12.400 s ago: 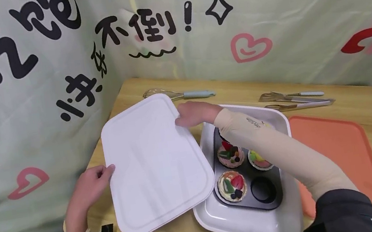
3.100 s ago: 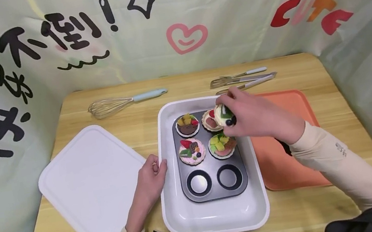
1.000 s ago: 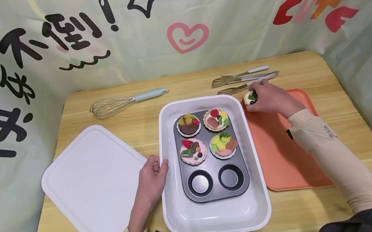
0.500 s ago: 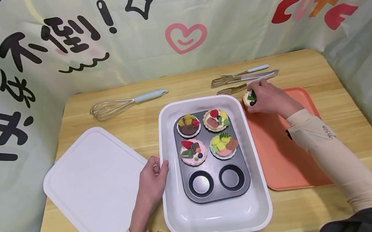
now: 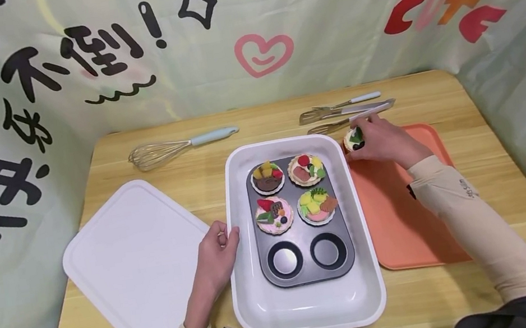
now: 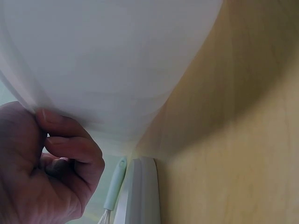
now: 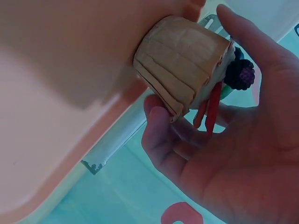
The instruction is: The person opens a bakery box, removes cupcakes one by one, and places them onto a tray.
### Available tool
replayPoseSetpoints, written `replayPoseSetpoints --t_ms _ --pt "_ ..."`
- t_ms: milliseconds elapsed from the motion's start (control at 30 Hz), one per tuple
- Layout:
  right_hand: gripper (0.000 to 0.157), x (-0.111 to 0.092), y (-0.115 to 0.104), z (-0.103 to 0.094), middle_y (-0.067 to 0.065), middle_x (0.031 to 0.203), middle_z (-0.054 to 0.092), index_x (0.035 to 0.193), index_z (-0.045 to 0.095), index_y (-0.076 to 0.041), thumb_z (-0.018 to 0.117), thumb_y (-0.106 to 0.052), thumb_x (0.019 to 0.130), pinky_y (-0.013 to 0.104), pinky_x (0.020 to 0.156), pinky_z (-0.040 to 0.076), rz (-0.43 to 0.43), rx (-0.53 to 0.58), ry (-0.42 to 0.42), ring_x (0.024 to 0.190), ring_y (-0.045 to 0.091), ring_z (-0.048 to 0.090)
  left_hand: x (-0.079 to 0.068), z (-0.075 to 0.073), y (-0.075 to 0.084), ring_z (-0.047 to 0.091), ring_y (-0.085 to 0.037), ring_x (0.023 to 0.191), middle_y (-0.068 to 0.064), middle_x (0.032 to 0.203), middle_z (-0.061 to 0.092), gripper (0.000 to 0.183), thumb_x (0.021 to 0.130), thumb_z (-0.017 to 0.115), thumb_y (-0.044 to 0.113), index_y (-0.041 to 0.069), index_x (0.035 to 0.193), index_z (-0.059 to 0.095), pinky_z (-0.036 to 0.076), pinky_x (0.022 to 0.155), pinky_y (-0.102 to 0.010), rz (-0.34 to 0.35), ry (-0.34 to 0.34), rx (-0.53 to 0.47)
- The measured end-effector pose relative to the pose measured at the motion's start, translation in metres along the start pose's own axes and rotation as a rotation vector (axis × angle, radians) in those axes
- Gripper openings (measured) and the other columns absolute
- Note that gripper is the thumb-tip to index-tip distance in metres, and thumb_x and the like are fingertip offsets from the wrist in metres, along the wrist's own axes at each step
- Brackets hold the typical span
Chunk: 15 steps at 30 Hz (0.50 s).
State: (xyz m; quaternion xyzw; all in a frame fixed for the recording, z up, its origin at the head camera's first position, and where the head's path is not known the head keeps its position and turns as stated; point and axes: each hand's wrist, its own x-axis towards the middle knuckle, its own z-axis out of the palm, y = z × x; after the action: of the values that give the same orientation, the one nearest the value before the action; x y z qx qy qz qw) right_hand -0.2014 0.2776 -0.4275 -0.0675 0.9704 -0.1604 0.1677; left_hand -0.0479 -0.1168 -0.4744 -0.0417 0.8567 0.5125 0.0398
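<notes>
My right hand (image 5: 381, 138) holds a cupcake (image 5: 354, 139) by its sides at the far left corner of the orange tray (image 5: 406, 222). In the right wrist view the cupcake (image 7: 182, 60) has a brown paper wrapper and dark berries on top, its base at the tray's surface. With thumb and curled fingers my left hand (image 5: 215, 253) pinches the left rim of a deep white tray (image 5: 311, 315). Inside that tray sits a dark muffin pan (image 5: 308, 273). Several decorated cupcakes, one a pink-topped cupcake (image 5: 274, 216), fill its far cups; the two near cups are bare.
A white lid (image 5: 140, 267) lies flat on the wooden table at the left. A whisk (image 5: 183, 144) with a pale blue handle lies behind it. Several metal utensils (image 5: 337, 113) lie beyond the right hand. A printed curtain (image 5: 319, 59) hangs round the table.
Earlier both hands held the white lid up; it now lies at the left. My right hand has carried the cupcake from above the muffin pan to the orange tray, barely moving since one second ago.
</notes>
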Motion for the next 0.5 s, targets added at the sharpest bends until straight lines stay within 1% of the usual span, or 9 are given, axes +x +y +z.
replayPoseSetpoints --t_ms 67,200,333,500 --pt "0.095 -0.0009 -0.0003 -0.0005 0.037 0.141 0.032 0.148 0.034 0.001 0.077 -0.052 0.081 0.062 0.090 0.044 0.004 -0.002 -0.006 0.115 0.051 0.048 -0.0004 -0.0001 0.0003 0.051 -0.015 0.054 0.000 0.058 0.045 0.020 0.098 0.062 0.019 0.007 0.086 0.051 0.048 0.049 -0.026 -0.002 -0.003 0.001" --pt "0.101 -0.0026 -0.0022 -0.0018 0.038 0.142 0.030 0.150 0.029 0.003 0.077 -0.052 0.081 0.062 0.090 0.045 0.013 0.003 -0.017 0.113 0.050 0.051 -0.0009 -0.0001 0.0001 0.052 -0.015 0.055 0.000 0.058 0.046 0.020 0.098 0.062 0.019 0.007 0.086 0.051 0.049 0.049 -0.027 0.000 -0.001 0.001" --pt "0.103 -0.0055 -0.0045 -0.0042 0.036 0.136 0.034 0.150 0.025 0.005 0.079 -0.048 0.080 0.061 0.090 0.045 0.023 0.015 -0.007 0.111 0.047 0.049 -0.0007 0.0002 -0.0010 0.051 -0.015 0.054 0.001 0.058 0.044 0.020 0.098 0.062 0.019 0.007 0.085 0.051 0.049 0.048 -0.027 0.014 0.006 -0.001" --pt "0.104 -0.0093 -0.0071 -0.0091 0.031 0.125 0.041 0.150 0.027 0.002 0.081 -0.050 0.078 0.061 0.087 0.045 0.020 0.004 0.017 0.110 0.046 0.047 0.0000 0.0001 -0.0013 0.050 -0.014 0.054 0.001 0.058 0.045 0.020 0.098 0.062 0.018 0.007 0.085 0.051 0.048 0.048 -0.026 0.031 0.013 -0.006"
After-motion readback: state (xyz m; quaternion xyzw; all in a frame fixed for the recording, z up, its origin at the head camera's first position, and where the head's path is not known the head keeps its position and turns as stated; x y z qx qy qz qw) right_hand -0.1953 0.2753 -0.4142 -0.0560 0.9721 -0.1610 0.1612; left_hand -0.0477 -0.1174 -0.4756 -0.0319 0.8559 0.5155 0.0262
